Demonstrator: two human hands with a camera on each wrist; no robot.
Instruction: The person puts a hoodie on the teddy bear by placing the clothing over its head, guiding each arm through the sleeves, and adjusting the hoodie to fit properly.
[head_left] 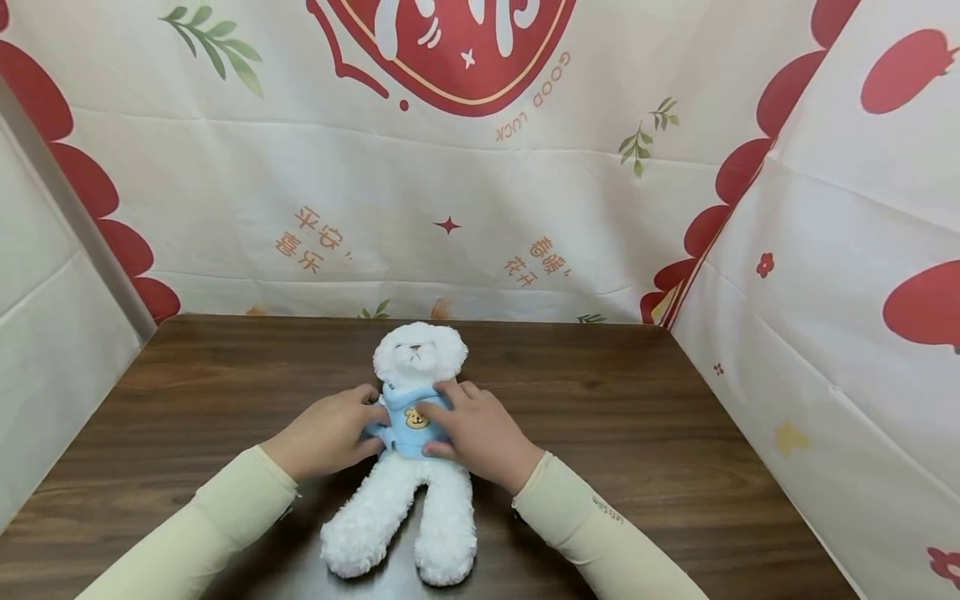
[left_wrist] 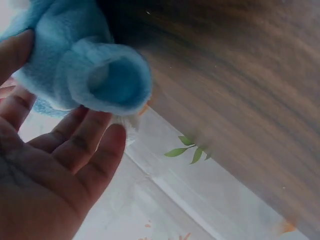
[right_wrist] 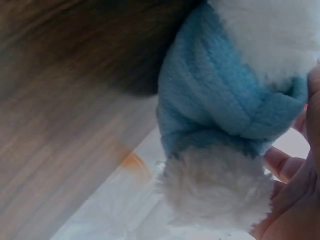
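Note:
A white plush bear (head_left: 444, 517) lies on its back, long legs toward me, in a light blue top (head_left: 408, 442) with a small bear face on the chest. My left hand (head_left: 330, 429) holds the top at its left side, thumb and fingers on the cloth. The left wrist view shows a hollow blue sleeve (left_wrist: 117, 82) above my fingers, no paw visible in its opening. Over the chest's right side, my right hand (head_left: 483, 429) grips the top with bent fingers. A fluffy white paw (right_wrist: 217, 187) sticks out of the other sleeve in the right wrist view.
The bear lies on a dark wooden table (head_left: 600, 467). A white printed cloth (head_left: 450, 192) with red shapes and lettering hangs along the far edge. More white cloth (head_left: 840, 333) stands along the right side, and a pale panel (head_left: 45, 333) on the left.

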